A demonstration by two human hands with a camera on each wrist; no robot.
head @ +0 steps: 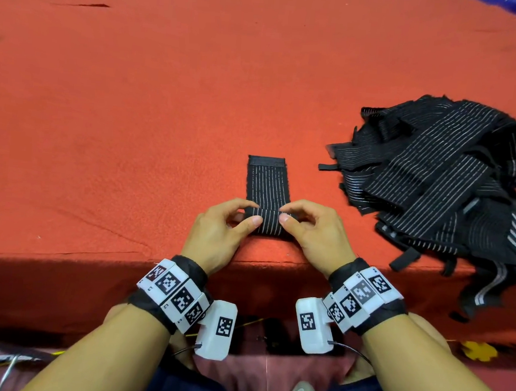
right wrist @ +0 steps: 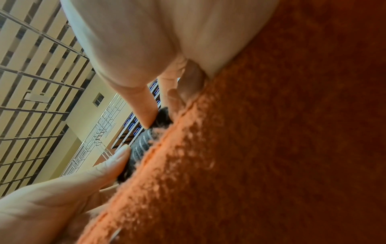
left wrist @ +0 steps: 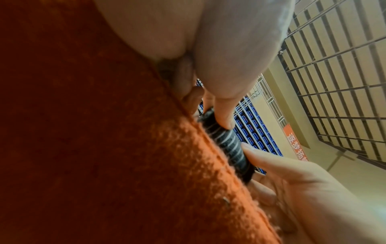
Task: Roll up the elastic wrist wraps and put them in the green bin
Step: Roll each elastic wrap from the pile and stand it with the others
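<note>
**Rolling a wrist wrap on the red cloth**

Left hand [head: 216,232] and right hand [head: 312,233] pinched the rolled near end of a striped wrist wrap [head: 268,183]. Right of it lay the wrap pile [head: 443,179]. No writing on it was legible.

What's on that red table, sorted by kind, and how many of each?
Wrist wrap being rolled: 1
Heap of unrolled wraps: 1; too tangled to count singly
Hands: 2, left hand and right hand, both pinching the roll
Green bin: 0 in view
Total: 4
</note>
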